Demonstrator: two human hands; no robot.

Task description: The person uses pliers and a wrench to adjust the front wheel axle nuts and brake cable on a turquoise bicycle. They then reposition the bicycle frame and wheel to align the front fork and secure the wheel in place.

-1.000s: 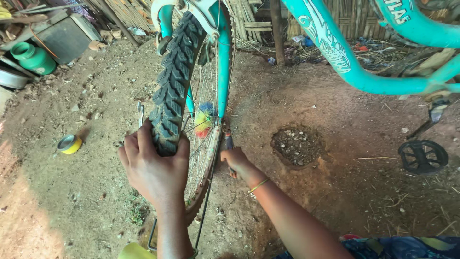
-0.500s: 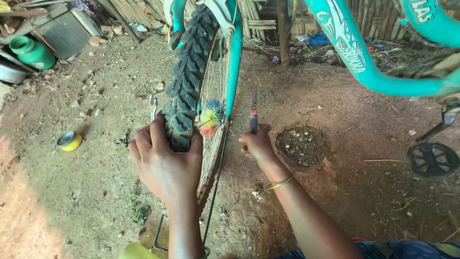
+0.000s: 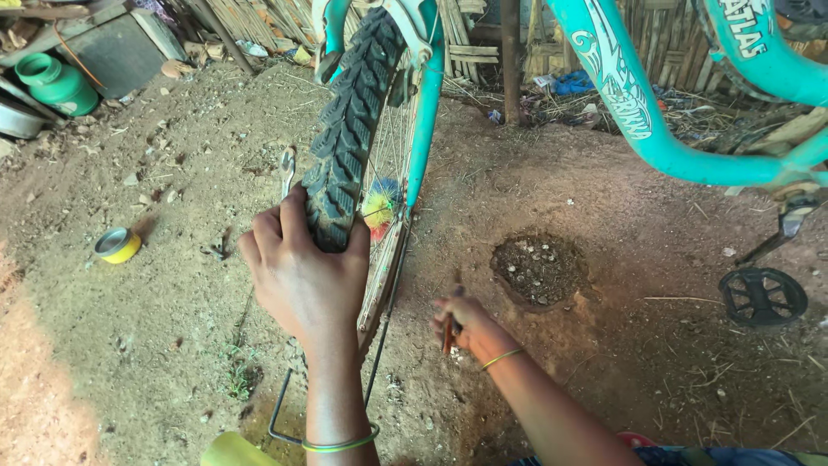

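A teal bicycle (image 3: 638,121) stands over bare dirt, its front wheel straight ahead of me. My left hand (image 3: 302,276) wraps over the knobby black tyre (image 3: 349,129) from above, fingers and thumb on either side of the tread. My right hand (image 3: 470,328) is low, to the right of the wheel's rim (image 3: 384,276), and closed on a screwdriver (image 3: 449,326) with a red handle that points down toward the ground. A coloured tuft (image 3: 379,207) sits among the spokes near the hub.
A spanner (image 3: 286,168) lies on the dirt left of the tyre. A small yellow tin (image 3: 118,245) sits farther left, a green jug (image 3: 59,85) at the back left. A black pedal (image 3: 763,296) hangs at right, beside a shallow pit (image 3: 539,269).
My right hand has dropped from beside the wheel to near the ground, carrying the screwdriver with it. My left hand keeps its grip on the tyre.
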